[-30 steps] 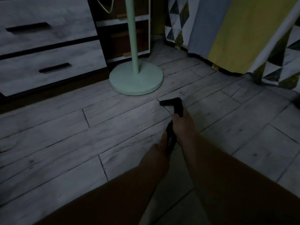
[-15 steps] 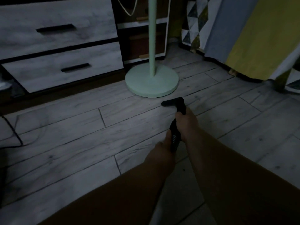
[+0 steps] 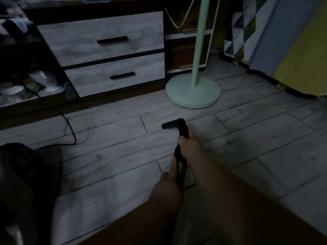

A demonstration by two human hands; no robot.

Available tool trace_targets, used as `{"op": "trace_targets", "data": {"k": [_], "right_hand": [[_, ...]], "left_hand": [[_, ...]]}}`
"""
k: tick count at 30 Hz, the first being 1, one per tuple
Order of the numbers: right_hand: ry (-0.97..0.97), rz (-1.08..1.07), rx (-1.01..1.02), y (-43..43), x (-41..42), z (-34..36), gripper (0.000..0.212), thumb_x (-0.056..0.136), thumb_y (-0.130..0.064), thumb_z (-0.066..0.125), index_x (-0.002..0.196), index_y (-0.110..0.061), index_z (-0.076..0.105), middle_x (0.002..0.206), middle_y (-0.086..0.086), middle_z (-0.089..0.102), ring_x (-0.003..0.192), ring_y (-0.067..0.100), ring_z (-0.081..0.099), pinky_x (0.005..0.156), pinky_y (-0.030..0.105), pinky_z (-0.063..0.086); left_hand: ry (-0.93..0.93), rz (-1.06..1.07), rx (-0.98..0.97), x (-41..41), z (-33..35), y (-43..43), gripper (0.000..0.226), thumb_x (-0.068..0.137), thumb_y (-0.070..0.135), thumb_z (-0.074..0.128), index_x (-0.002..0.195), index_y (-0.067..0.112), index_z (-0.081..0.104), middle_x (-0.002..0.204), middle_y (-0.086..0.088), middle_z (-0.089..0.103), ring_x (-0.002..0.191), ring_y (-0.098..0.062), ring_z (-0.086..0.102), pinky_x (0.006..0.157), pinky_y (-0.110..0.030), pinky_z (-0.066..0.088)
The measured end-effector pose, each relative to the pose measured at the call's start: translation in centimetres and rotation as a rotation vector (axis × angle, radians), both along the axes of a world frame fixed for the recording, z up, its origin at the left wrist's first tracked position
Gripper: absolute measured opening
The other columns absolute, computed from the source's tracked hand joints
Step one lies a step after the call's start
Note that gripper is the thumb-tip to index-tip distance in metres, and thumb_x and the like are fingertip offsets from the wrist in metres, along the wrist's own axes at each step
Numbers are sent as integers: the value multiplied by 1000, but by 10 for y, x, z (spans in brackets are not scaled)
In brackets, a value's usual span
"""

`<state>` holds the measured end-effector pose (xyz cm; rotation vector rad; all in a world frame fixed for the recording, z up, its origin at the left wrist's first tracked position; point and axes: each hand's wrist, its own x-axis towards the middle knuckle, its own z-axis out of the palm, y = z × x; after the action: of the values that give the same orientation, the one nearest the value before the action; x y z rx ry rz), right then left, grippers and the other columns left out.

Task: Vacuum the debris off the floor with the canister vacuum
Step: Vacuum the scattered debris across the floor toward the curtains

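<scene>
Black ribbed vacuum hose (image 3: 180,167), T-nozzle: I logged right hand (image 3: 192,149) and left hand (image 3: 169,184) curled round it. Risk I judged: forward push could knock nearby mint-green round lamp base (image 3: 192,98).

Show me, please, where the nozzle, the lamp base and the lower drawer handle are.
nozzle (image 3: 171,124): head view, on its crosswise bar.
lamp base (image 3: 184,96): head view, on the disc's top, left of the pole.
lower drawer handle (image 3: 122,75): head view, on the bar's middle.
</scene>
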<state>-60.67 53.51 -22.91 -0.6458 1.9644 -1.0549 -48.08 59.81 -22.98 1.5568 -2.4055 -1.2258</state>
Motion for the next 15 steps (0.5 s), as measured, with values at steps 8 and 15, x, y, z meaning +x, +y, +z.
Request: {"op": "trace_targets", "data": {"k": [8, 15], "right_hand": [[10, 33, 5, -1, 54, 10, 51, 95, -22, 44, 145, -23, 38, 131, 14, 54, 113, 35, 55, 98, 50, 48], [39, 46, 14, -12, 102, 18, 45, 95, -23, 46, 139, -20, 45, 123, 14, 58, 107, 33, 58, 95, 48, 50]], "left_hand": [[17, 57, 19, 53, 9, 2, 78, 98, 17, 41, 148, 34, -17, 128, -9, 51, 100, -21, 58, 80, -27, 47], [16, 81, 40, 94, 13, -4, 79, 98, 15, 41, 147, 31, -20, 128, -10, 51, 103, -23, 58, 82, -28, 45]]}}
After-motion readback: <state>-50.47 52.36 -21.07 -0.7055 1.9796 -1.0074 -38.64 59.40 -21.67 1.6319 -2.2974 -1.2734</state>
